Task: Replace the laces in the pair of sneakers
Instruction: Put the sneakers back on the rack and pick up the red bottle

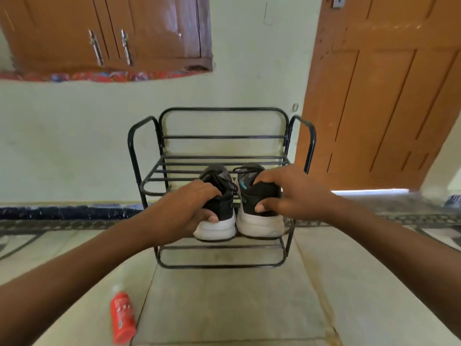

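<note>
Two black sneakers with white soles stand side by side on a black metal shoe rack (149, 181), heels towards me. My left hand (184, 206) grips the heel of the left sneaker (219, 221), fingers over the collar and thumb against the back. My right hand (287, 193) grips the heel of the right sneaker (259, 221) the same way. Dark laces (224, 179) are threaded in the left sneaker; the right sneaker's laces are mostly hidden.
The rack stands against a pale green wall, with a lower shelf bar (219, 265) underneath. A red bottle (122, 318) lies on the tiled floor at the lower left. A brown wooden door (386, 96) is at the right, brown cabinets (107, 33) at the upper left.
</note>
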Demonstrator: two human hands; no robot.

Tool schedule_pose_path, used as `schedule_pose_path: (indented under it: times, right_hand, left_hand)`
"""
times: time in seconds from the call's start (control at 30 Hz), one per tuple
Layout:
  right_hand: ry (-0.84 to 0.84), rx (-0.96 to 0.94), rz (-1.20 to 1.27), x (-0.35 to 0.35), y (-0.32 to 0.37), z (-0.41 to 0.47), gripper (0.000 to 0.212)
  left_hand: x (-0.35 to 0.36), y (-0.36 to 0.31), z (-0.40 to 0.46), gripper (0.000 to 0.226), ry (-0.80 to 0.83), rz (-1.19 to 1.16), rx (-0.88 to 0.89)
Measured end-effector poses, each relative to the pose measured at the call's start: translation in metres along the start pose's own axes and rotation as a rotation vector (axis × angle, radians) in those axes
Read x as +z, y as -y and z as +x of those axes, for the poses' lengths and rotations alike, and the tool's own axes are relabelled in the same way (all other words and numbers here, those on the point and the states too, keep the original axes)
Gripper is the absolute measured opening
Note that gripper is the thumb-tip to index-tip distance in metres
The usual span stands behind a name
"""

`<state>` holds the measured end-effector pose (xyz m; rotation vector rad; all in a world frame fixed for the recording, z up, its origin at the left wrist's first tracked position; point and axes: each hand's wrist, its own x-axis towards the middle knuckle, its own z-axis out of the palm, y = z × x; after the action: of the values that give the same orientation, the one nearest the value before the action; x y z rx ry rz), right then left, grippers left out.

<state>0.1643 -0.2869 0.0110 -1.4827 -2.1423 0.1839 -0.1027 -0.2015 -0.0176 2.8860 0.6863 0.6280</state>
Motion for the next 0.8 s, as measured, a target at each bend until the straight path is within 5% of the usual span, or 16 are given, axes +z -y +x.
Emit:
schedule_pose_path:
  times: [0.63,0.8]
  right_hand:
    - [-0.006,0.087,-0.146,0.028,-0.135,0.152,0.027]
    - [-0.024,0.060,-0.224,0.025,-0.141,0.151,0.035]
  left_hand:
    - [0.047,0.130,0.148,0.021,0.032,-0.056,-0.210]
    - [0.052,0.136,0.154,0.040,-0.004,-0.038,-0.254]
